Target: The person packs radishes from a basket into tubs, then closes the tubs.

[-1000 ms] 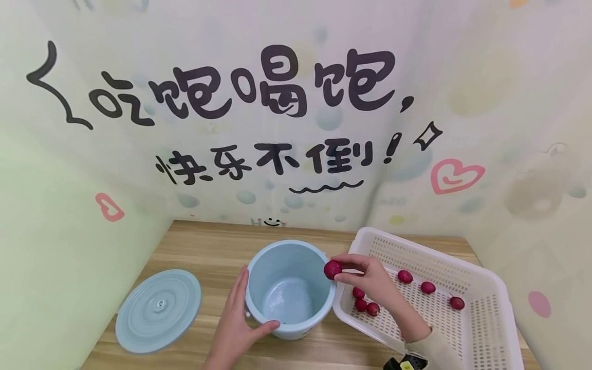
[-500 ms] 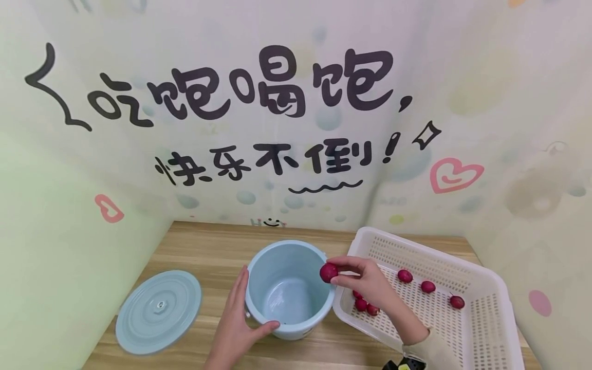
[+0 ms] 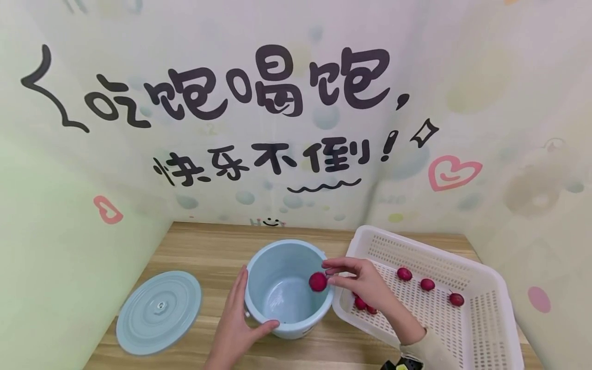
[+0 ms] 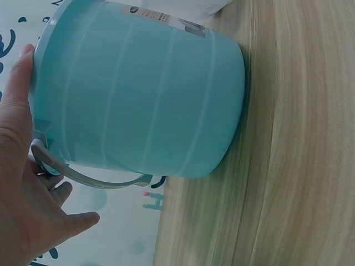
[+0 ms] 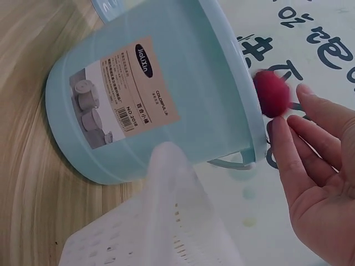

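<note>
A light-blue bucket (image 3: 278, 257) stands upright on the table. My left hand (image 3: 237, 316) rests against its near left side, fingers nearly straight along the outside and thumb on the rim. In the left wrist view, the bucket's grey handle (image 4: 91, 180) hangs beside that hand. Over the bucket's right rim is my right hand (image 3: 363, 280), thumb and fingers spread apart. Just off its fingertips is a red radish (image 3: 318, 281), above the bucket's opening. It looks blurred in the right wrist view, close to one fingertip and apart from another. No radish shows on the bucket's visible floor.
A white perforated basket (image 3: 499, 303) stands right of the bucket, close to it. Several radishes (image 3: 427, 284) lie inside, some partly hidden behind my right hand. A round blue lid (image 3: 159, 313) lies on the wooden table (image 3: 208, 241) at left. A printed wall (image 3: 296, 205) closes the back.
My right hand has moved slightly left, carrying the radish from beside the rim to over the bucket. Its fingers have parted and the radish has come away from them. The left hand stays put.
</note>
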{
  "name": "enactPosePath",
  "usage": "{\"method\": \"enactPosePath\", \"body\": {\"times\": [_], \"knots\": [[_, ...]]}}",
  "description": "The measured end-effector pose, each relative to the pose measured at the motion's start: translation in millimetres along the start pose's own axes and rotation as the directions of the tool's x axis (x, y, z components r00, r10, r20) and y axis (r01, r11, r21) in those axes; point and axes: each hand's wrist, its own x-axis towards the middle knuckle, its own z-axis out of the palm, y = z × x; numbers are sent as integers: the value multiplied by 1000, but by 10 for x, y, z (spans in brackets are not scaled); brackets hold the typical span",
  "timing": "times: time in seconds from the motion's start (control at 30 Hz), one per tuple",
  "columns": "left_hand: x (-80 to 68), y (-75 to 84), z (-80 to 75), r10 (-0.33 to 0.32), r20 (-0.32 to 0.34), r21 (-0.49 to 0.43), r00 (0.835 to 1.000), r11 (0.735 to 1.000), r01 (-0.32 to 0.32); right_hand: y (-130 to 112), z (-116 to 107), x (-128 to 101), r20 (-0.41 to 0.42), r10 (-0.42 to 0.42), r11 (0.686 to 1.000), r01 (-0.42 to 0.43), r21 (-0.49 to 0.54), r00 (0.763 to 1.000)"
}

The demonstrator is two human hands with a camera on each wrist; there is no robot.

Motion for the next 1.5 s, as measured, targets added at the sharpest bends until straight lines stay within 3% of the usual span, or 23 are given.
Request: {"method": "enactPosePath", "body": {"times": [0.13, 0.37, 0.6, 0.8, 1.07, 1.5], "knots": [[-2, -13, 2, 36, -18, 5, 999, 999, -36, -19, -8, -1, -9, -18, 1000, 18, 14, 1000], [-2, -18, 10, 17, -10, -4, 1000, 1000, -17, -15, -48, -9, -24, -13, 1000, 13, 5, 1000], [1, -17, 14, 42, -26, -6, 999, 999, -42, -15, -84, -19, -42, -17, 1000, 17, -6, 999], [0, -6, 5, 4, -11, -9, 1000, 1000, -4, -23, -112, -29, -53, -3, 1000, 3, -5, 999], [1, -4, 11, -1, -8, -7, 1000, 1000, 1, -17, -154, -42, -57, 24, 1000, -25, -16, 998], [-9, -21, 18, 37, -27, -14, 999, 999, -38, -2, -230, -61, -73, 50, 999, -51, -14, 996]]}}
